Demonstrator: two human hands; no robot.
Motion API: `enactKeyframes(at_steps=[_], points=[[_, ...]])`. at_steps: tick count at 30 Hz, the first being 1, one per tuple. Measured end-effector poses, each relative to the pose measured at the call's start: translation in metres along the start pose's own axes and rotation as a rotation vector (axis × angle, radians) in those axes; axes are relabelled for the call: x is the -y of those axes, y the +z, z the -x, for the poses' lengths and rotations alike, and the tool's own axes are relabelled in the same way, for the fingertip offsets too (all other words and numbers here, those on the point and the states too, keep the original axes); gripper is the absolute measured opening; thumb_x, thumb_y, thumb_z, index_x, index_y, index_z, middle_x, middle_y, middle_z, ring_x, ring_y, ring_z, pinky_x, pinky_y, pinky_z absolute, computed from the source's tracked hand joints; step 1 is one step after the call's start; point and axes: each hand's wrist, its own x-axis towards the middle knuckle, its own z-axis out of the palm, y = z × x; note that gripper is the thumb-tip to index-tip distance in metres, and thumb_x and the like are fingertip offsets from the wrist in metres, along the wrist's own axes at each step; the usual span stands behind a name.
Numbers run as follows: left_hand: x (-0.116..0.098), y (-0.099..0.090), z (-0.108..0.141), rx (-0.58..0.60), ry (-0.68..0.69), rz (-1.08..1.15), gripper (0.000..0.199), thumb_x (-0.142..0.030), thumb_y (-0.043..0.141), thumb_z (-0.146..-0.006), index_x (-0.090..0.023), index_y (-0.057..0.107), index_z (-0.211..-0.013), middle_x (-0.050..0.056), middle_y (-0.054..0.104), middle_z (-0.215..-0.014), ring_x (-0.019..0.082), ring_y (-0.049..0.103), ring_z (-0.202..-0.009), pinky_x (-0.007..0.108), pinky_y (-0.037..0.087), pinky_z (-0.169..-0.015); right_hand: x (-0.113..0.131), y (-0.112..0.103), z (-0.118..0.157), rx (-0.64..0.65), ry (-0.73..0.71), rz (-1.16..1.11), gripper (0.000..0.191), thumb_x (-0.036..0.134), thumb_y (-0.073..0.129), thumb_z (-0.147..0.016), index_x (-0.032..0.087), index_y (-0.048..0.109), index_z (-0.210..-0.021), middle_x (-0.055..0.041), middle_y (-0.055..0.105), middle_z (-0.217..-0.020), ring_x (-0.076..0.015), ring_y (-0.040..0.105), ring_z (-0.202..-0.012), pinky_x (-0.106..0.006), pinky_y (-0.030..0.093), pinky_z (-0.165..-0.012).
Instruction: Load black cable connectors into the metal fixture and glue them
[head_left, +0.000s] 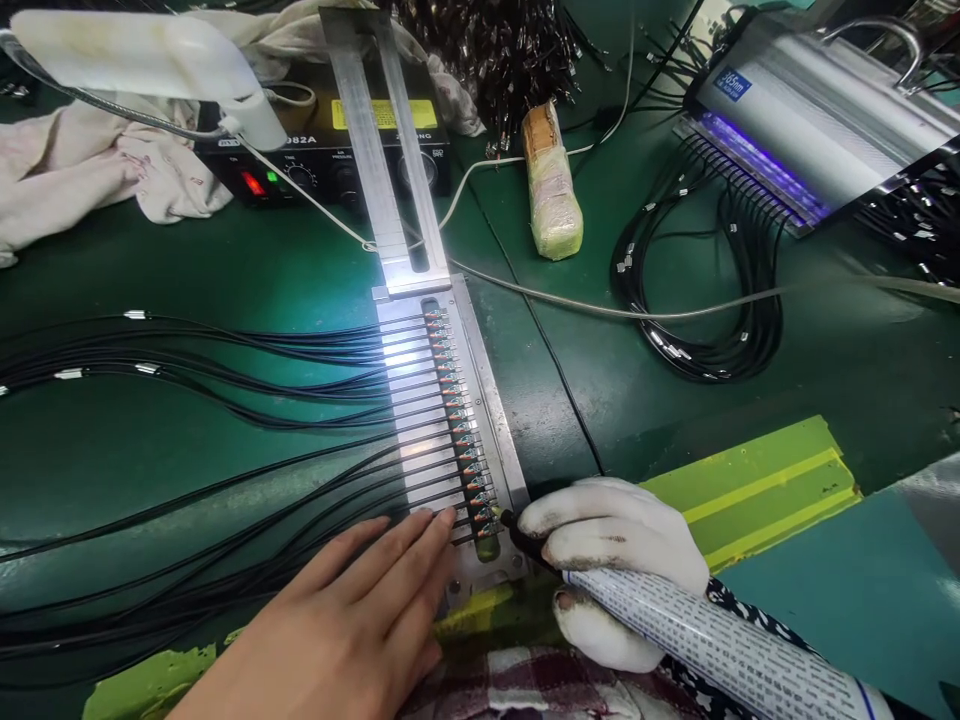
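Observation:
My bare left hand (367, 610) lies flat with fingers stretched, fingertips on the black cables at the near end of a metal fixture (487, 420). Side by side in the fixture sit the cables (337, 365), their stripped ends and small connectors (459, 400) lined up along a slot. In a white glove, my right hand (622, 560) grips a glue dispensing syringe (697, 630) with a printed label and black front part. The syringe's tip is at the connectors near the fixture's near end. The fixture's slotted metal cover (371, 150) is swung back away from me.
A dispenser controller box (315, 165) stands behind, under a white lamp (142, 55). Right of it are a wrapped block (553, 190), a UV lamp (817, 110) glowing purple over cables, and a cable coil (701, 350). Green tape (765, 490) marks the table's right front.

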Motion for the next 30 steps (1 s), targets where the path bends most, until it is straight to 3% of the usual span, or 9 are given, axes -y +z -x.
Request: enactKeyframes(at_steps=[11,21,30], points=[[0.0021,0.003,0.0014,0.002,0.015,-0.02,0.039,-0.03,0.033,-0.1,-0.028,0.069,-0.113,-0.002,0.066,-0.123,0.015,0.066,-0.106,0.03,0.037,-0.094,0.0004,-0.001,-0.002,0.002,0.002,0.009,0.01,0.018,0.058,-0.074,0.016,0.061,-0.083,-0.0019,0.073,-0.081,-0.0152,0.072,-0.08,-0.026,0.057,-0.069],[0.0057,0.0054,0.0068,0.046,0.137,-0.085,0.038,-0.038,0.049,-0.092,-0.022,0.062,-0.124,0.006,0.061,-0.131,0.022,0.064,-0.111,0.038,0.04,-0.093,-0.0008,0.0004,0.0011,-0.005,0.012,0.001,0.011,0.018,0.06,-0.074,0.018,0.061,-0.084,-0.0014,0.072,-0.084,-0.016,0.072,-0.08,-0.027,0.058,-0.07],[0.006,0.0051,0.0057,0.045,0.132,-0.091,0.037,-0.036,0.048,-0.092,-0.021,0.063,-0.122,0.006,0.063,-0.128,0.021,0.065,-0.109,0.037,0.04,-0.091,-0.0011,0.0003,0.0019,-0.003,0.013,0.003,0.012,0.017,0.058,-0.074,0.018,0.06,-0.085,-0.0011,0.072,-0.084,-0.0164,0.072,-0.08,-0.028,0.058,-0.069]])
